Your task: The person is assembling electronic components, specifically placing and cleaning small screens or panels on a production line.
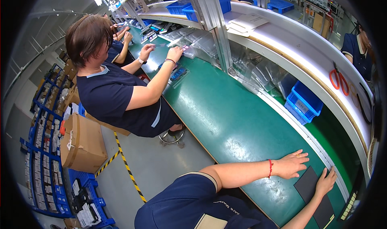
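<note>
My left hand (290,165), with a red cord at the wrist, lies on the green bench top (225,120), fingers spread and holding nothing. Just right of it is a flat black sheet or pad (307,184) on the bench. My right hand (325,182) rests beside that piece, fingertips at the pale rail (328,162) along the bench's far edge. Its fingers are stretched out, and nothing shows in them. Partly covered by my right forearm, more flat black material (325,213) continues toward the lower edge.
At my left a co-worker (117,79) handles small items over the bench. Blue bins (303,102) sit beneath the curved white shelf (306,53), which holds red-handled scissors (339,80). Clear plastic trays (262,73) lie behind the rail. A carton (82,142) stands on the floor.
</note>
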